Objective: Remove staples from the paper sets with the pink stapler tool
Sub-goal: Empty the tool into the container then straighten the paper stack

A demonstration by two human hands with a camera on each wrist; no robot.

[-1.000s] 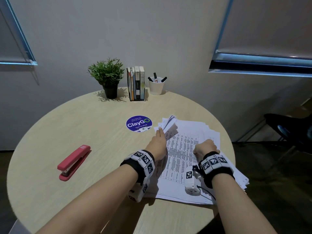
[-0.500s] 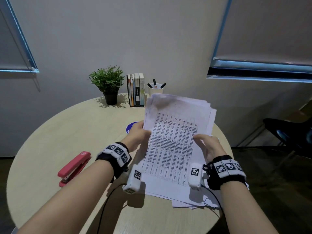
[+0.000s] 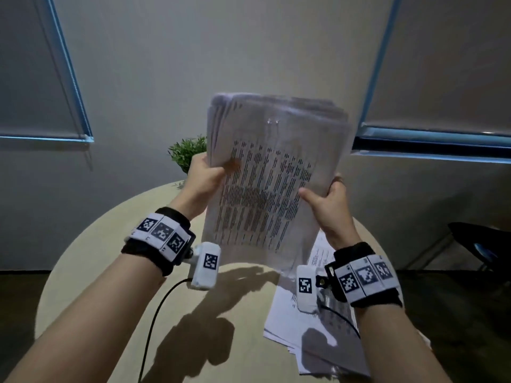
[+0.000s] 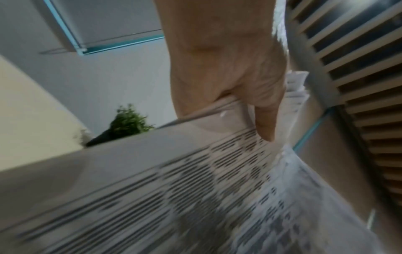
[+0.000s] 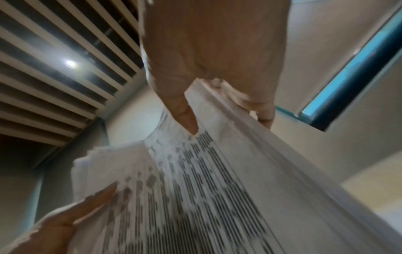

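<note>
A thick stack of printed paper sets (image 3: 271, 178) is held upright in the air above the round table (image 3: 91, 261). My left hand (image 3: 206, 175) grips its left edge, thumb on the front sheet. My right hand (image 3: 326, 200) grips the right edge the same way. The left wrist view has the left hand (image 4: 234, 89) pinching the stack (image 4: 174, 189), and the right wrist view has the right hand (image 5: 208, 82) clamped on the paper edge (image 5: 217, 189). A small staple (image 3: 273, 121) glints near the top of the front sheet. The pink stapler is out of view.
More loose printed sheets (image 3: 318, 322) lie on the table at the right, under my right wrist. A small potted plant (image 3: 188, 153) stands at the back of the table, partly behind the stack. A dark chair (image 3: 481, 250) sits to the right of the table.
Both hands have lifted a stack of paper sets off the pile, from flat on the table to upright in the air. The head view tilted up, so the stapler left the frame.
</note>
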